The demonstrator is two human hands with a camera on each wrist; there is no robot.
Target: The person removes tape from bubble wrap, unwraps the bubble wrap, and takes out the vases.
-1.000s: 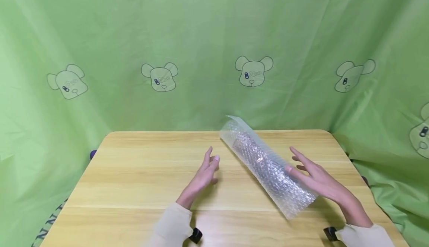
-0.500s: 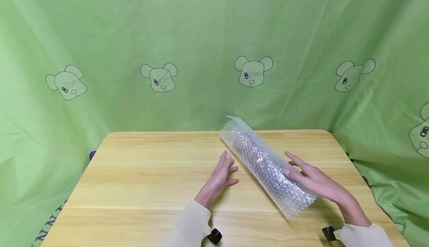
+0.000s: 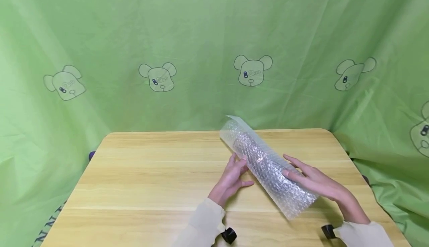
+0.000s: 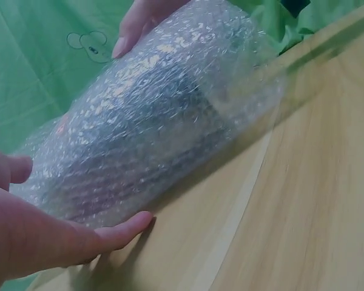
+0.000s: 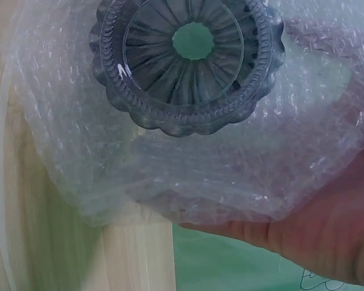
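Observation:
A roll of clear bubble wrap (image 3: 264, 165) lies diagonally on the table, its near end toward the right. Inside it, the right wrist view shows a grey, scalloped glass object (image 5: 188, 115) with a round centre. My left hand (image 3: 232, 178) is at the roll's left side, fingers spread; in the left wrist view this hand (image 4: 42, 236) has its fingertips beside the wrap's lower edge. My right hand (image 3: 315, 180) rests along the roll's right side near its near end, thumb on top. The fingers under the wrap are hidden.
The light wooden table (image 3: 134, 187) has rounded far corners. A green curtain (image 3: 201, 35) with printed bear heads hangs behind it and at both sides. A black wrist device (image 3: 229, 235) sits by the left sleeve, another (image 3: 328, 231) by the right sleeve.
My left hand has moved right, from apart from the bubble wrap to its left side. My right hand has shifted slightly down and left along it. The roll has stayed in place.

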